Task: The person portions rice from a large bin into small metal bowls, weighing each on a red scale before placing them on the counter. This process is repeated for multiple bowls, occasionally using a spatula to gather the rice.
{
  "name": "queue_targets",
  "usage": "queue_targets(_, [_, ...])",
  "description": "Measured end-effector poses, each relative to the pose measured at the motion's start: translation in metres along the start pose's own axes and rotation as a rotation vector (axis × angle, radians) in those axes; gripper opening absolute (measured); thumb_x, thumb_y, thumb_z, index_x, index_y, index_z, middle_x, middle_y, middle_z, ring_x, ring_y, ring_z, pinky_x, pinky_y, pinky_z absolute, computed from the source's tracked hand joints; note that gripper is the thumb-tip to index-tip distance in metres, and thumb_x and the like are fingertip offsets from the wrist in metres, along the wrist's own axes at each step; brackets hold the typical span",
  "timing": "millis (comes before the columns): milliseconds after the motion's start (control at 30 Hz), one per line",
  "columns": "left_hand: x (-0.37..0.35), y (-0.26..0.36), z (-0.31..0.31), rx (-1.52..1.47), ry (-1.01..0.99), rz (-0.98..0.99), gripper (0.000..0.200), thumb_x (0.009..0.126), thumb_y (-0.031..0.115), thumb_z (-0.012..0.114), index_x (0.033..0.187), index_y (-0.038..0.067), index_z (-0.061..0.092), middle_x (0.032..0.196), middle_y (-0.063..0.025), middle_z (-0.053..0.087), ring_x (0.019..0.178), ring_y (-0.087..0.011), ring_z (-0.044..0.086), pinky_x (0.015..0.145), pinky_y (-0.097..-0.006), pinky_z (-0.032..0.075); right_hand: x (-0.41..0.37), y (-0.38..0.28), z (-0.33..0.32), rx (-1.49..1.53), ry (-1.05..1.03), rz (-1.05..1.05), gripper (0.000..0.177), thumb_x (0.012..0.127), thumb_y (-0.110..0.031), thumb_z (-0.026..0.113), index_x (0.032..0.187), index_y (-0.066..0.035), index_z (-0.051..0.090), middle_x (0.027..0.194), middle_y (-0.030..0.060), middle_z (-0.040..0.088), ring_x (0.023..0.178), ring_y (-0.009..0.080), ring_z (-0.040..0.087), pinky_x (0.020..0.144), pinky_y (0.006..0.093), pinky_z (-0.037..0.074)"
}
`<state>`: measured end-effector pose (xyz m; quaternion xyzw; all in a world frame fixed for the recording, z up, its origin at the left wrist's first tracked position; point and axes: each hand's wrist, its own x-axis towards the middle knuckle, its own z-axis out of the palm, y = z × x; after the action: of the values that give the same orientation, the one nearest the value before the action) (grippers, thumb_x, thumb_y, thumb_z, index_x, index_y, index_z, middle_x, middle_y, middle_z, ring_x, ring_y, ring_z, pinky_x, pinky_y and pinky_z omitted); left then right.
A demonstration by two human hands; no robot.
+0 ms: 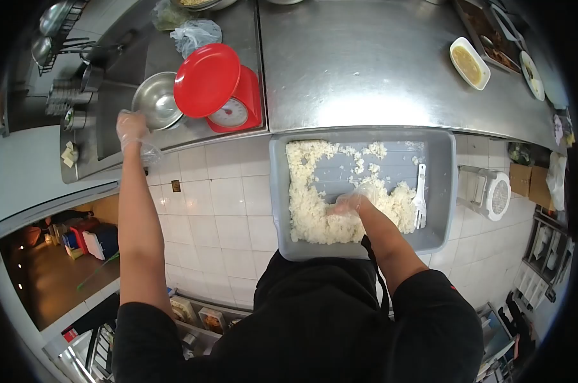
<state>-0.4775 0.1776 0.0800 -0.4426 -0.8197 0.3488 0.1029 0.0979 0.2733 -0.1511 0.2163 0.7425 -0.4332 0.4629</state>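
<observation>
My left hand (133,127), in a clear plastic glove, is closed at the near left rim of a round metal bowl (156,101) on the steel counter. Right beside the bowl stands a red kitchen scale (248,105) with a tilted-looking red pan (207,80) on top. My right hand (351,202), also gloved, is down in the cooked white rice (314,220), its fingers curled and partly hidden by the grains. The rice lies in a large grey tub (446,191), heaped along the left and near sides. A white slotted rice paddle (420,196) leans at the tub's right.
A steel counter (359,57) runs along the far side. On it are a white dish of yellow liquid (469,63), a food tray (490,38) and a plastic bag (196,37). A clear container with a white lid (495,195) stands right of the tub. The floor is tiled (228,233).
</observation>
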Motion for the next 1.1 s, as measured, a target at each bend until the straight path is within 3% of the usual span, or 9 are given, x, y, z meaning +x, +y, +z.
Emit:
queue_targets(100, [-0.017, -0.032, 0.027, -0.435, 0.316, -0.181, 0.035, 0.081, 0.022, 0.06, 0.101, -0.007, 0.059, 0.102, -0.0303, 0.061, 0.094, -0.0473, 0.057, 0.086, -0.0489, 0.045, 0.002, 0.021, 0.023, -0.014, 0.06, 0.011, 0.074, 0.078, -0.07, 0.046, 0.117, -0.01, 0.065, 0.125, 0.0138, 0.059, 0.113, 0.0308, 0.056, 0.098, 0.0387, 0.041])
queue_targets(233, [-0.143, 0.046, -0.016, -1.237, 0.696, -0.389, 0.032, 0.088, 0.019, 0.053, 0.097, -0.012, 0.052, 0.091, -0.0207, 0.057, 0.079, -0.027, 0.057, 0.071, -0.038, 0.046, 0.044, 0.08, 0.057, -0.145, 0.093, -0.462, 0.065, 0.086, -0.06, 0.048, 0.124, -0.009, 0.06, 0.129, 0.0135, 0.057, 0.116, 0.0281, 0.055, 0.099, 0.0381, 0.039])
queue_targets(300, [-0.204, 0.112, -0.071, -1.253, 0.707, -0.373, 0.036, 0.088, 0.022, 0.054, 0.104, -0.01, 0.051, 0.087, -0.0199, 0.055, 0.074, -0.0265, 0.051, 0.067, -0.043, 0.043, 0.011, 0.078, 0.046, 0.405, -0.032, 0.012, 0.075, 0.081, -0.065, 0.051, 0.14, -0.021, 0.044, 0.146, 0.0099, 0.039, 0.13, 0.0244, 0.042, 0.105, 0.0373, 0.035])
queue_targets(433, [-0.273, 0.233, -0.053, -1.495, 0.176, -0.161, 0.043, 0.088, 0.002, 0.048, 0.13, -0.003, 0.045, 0.125, -0.0239, 0.053, 0.117, -0.0369, 0.051, 0.102, -0.0419, 0.04, -0.016, 0.097, 0.049, 0.631, 0.007, -0.026, 0.07, 0.084, -0.058, 0.052, 0.139, -0.016, 0.044, 0.145, 0.0105, 0.041, 0.131, 0.0234, 0.041, 0.106, 0.038, 0.034])
queue_targets(567, [-0.278, 0.363, -0.068, -1.486, 0.16, 0.153, 0.039, 0.08, -0.004, 0.05, 0.118, -0.004, 0.051, 0.117, -0.0219, 0.056, 0.115, -0.0363, 0.053, 0.099, -0.0402, 0.042, -0.065, 0.083, 0.029, 1.055, 0.057, -0.184, 0.065, 0.087, -0.049, 0.054, 0.138, -0.01, 0.045, 0.143, 0.0115, 0.042, 0.132, 0.0221, 0.039, 0.108, 0.0391, 0.032])
queue_targets(633, [-0.261, 0.38, -0.118, -1.494, -0.604, 0.207, 0.035, 0.077, -0.002, 0.052, 0.112, -0.003, 0.051, 0.107, -0.0215, 0.059, 0.112, -0.0369, 0.055, 0.098, -0.041, 0.042, -0.08, 0.068, 0.009, 1.351, 0.027, -0.318, 0.057, 0.093, -0.037, 0.052, 0.139, -0.005, 0.042, 0.143, 0.0118, 0.041, 0.133, 0.0209, 0.036, 0.111, 0.0391, 0.029])
queue_targets(733, [-0.257, 0.443, -0.054, -1.797, -0.589, 0.203, 0.032, 0.075, -0.004, 0.049, 0.106, 0.001, 0.05, 0.1, -0.0129, 0.058, 0.085, -0.0281, 0.063, 0.068, -0.0403, 0.06, -0.084, 0.041, -0.021, 1.282, -0.041, -0.263, 0.07, 0.088, -0.053, 0.055, 0.143, -0.013, 0.038, 0.148, 0.0132, 0.035, 0.137, 0.0308, 0.031, 0.108, 0.0392, 0.032])
queue_targets(833, [-0.249, 0.432, -0.081, -2.158, -0.84, -0.06, 0.036, 0.074, -0.004, 0.049, 0.11, 0.002, 0.049, 0.098, -0.01, 0.057, 0.081, -0.0248, 0.064, 0.051, -0.0405, 0.061, -0.088, 0.039, -0.007, 0.672, 0.597, -0.062, 0.071, 0.09, -0.051, 0.052, 0.144, -0.01, 0.034, 0.148, 0.019, 0.032, 0.134, 0.0332, 0.036, 0.106, 0.0388, 0.036])
queue_targets(1100, [-0.277, 0.441, -0.114, -2.355, -0.731, -0.159, 0.041, 0.073, -0.006, 0.05, 0.113, 0.003, 0.049, 0.097, -0.011, 0.057, 0.077, -0.0274, 0.064, 0.051, -0.0448, 0.061, -0.086, 0.036, 0.041, 0.232, 1.011, -0.251, 0.073, 0.074, -0.011, 0.071, 0.139, -0.009, 0.037, 0.142, 0.0264, 0.035, 0.123, 0.0418, 0.045, 0.099, 0.0425, 0.043])
